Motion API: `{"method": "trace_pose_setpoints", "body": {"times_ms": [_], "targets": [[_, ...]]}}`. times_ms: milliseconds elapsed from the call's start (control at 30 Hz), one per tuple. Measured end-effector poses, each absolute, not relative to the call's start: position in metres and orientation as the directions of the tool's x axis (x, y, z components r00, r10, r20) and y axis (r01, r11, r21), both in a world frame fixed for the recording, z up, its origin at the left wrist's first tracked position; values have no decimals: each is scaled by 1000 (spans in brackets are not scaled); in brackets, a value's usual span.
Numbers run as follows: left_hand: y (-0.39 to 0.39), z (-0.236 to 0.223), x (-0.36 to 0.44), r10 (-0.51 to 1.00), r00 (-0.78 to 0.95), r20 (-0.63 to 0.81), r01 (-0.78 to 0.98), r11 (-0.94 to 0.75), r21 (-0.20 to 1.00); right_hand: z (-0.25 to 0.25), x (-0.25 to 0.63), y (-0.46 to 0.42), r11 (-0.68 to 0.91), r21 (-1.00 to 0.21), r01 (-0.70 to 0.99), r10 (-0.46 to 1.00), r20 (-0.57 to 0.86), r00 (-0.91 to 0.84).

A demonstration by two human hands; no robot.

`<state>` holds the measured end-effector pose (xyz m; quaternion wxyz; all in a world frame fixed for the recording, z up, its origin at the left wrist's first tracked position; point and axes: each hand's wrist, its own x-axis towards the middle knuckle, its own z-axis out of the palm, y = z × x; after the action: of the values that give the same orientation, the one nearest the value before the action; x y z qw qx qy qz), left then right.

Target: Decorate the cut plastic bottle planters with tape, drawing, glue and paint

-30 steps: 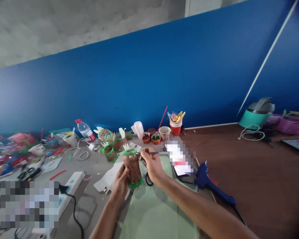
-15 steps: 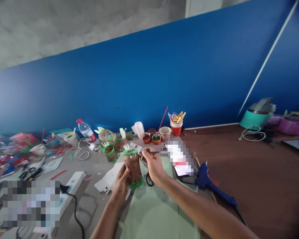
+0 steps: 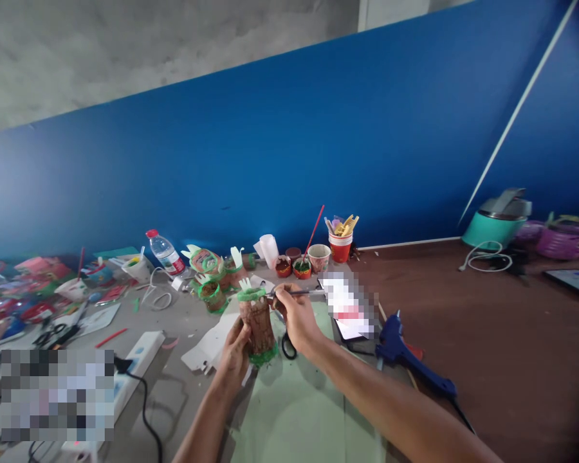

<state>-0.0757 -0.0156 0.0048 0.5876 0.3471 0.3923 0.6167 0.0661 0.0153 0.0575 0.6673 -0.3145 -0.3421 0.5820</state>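
Observation:
My left hand is closed around the side of a brown, bark-textured cup with green edging at its top and base and small white strips rising from the rim. The cup is held nearly upright over a pale green sheet. Pinched in my right hand is a slim dark paintbrush, lying almost level, its tip at the cup's upper right side. Whether the tip touches the cup is hard to see. Below my right hand lies a black scissors handle, partly hidden.
Behind stand green-rimmed brown pots, paint cups, a red cup of tools and a water bottle. A blue glue gun and a phone lie right. At left are a power strip and scissors.
The brush has tilted slightly in my right hand, which stays beside the cup's rim. My left hand keeps the cup in the same place. The view shifts very little.

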Motion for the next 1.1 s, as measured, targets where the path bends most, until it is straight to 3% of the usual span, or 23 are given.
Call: {"method": "trace_pose_setpoints", "body": {"times_ms": [200, 567, 867, 1100], "targets": [[-15, 8, -72, 998, -60, -18, -477, -13, 879, 59, 67, 8, 259, -888, -381, 965, 254, 62], [-15, 3, -76, 994, -99, -35, -463, -15, 886, 55, 65, 17, 116, -822, -558, 993, 83, 84], [-16, 7, -76, 998, -38, -46, -469, 23, 883, 58, 65, 12, 171, -816, -552, 982, 184, 31], [-13, 4, -73, 997, -75, 1, -452, -35, 892, 59, 66, 7, 205, -867, -454, 975, 223, 15]]}}
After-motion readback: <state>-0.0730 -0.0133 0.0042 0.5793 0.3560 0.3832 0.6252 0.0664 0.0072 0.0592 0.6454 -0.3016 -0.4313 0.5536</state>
